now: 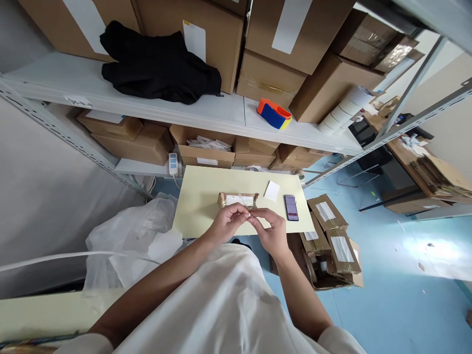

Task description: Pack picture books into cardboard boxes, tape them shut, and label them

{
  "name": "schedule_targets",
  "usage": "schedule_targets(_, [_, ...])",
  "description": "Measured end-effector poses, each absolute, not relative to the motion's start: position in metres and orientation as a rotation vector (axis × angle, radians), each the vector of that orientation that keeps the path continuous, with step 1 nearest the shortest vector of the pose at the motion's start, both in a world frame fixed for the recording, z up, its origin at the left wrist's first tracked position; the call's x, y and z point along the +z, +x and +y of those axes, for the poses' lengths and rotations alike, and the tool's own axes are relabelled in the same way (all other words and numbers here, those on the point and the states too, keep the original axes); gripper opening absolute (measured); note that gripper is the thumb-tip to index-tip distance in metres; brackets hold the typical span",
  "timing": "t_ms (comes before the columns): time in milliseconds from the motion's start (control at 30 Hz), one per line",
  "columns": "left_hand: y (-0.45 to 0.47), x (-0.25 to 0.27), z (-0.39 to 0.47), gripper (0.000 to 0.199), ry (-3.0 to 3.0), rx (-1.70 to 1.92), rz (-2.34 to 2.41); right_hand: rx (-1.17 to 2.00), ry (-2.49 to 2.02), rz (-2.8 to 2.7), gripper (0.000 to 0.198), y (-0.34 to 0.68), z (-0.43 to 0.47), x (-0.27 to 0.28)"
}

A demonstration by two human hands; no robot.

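Note:
A small brown taped parcel (238,199) with a white label lies on the pale yellow table (199,196). My left hand (228,221) and my right hand (271,228) meet just in front of the parcel, fingertips pinched together on a small white piece (250,213), probably a label or sticker. The piece is mostly hidden by my fingers. A white paper slip (272,191) and a dark phone (291,207) lie to the right of the parcel.
A metal shelf (221,110) behind the table holds cardboard boxes, a black garment (158,64), an orange-blue tape dispenser (273,113) and label rolls (341,115). Taped parcels (332,238) are piled on the blue floor at right. Plastic bags (136,236) lie at left.

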State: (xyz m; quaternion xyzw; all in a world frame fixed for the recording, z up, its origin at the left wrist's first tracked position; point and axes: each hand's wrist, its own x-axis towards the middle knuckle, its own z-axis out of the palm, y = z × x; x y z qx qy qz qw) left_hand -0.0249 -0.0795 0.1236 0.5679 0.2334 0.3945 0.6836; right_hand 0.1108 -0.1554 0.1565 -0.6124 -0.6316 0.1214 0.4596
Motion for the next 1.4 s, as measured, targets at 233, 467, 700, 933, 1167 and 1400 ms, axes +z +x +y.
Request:
schedule_targets(233, [-0.042, 0.123, -0.086, 0.025, 1.656, 0.943, 0.597, 0.558, -1.562, -1.444, 0.013, 0.099, -0.161, 0.155])
schedule_targets(467, [-0.053, 0.116, -0.089, 0.024, 1.759, 0.886, 0.608, 0.802, -1.536, -1.216, 0.015, 0.092, -0.159, 0.138])
schedule_targets(700, [-0.071, 0.102, -0.062, 0.020, 1.752, 0.777, 0.820, 0.876, -1.519, -0.951, 0.023, 0.099, -0.152, 0.121])
schedule_targets(933, [-0.092, 0.090, -0.002, 0.015, 1.964, 0.617, 0.990, 0.834, -1.650, -0.744, 0.026, 0.117, -0.159, 0.104])
schedule_targets(1167, [-0.084, 0.070, 0.098, 0.013, 2.301, 0.343, 1.302, 0.702, -1.765, -0.579, 0.025, 0.126, -0.173, 0.089])
schedule_targets(1400, [-0.024, 0.052, 0.227, 0.017, 2.032, 0.543, 1.545, 0.602, -1.787, -0.464, 0.022, 0.130, -0.188, 0.087])
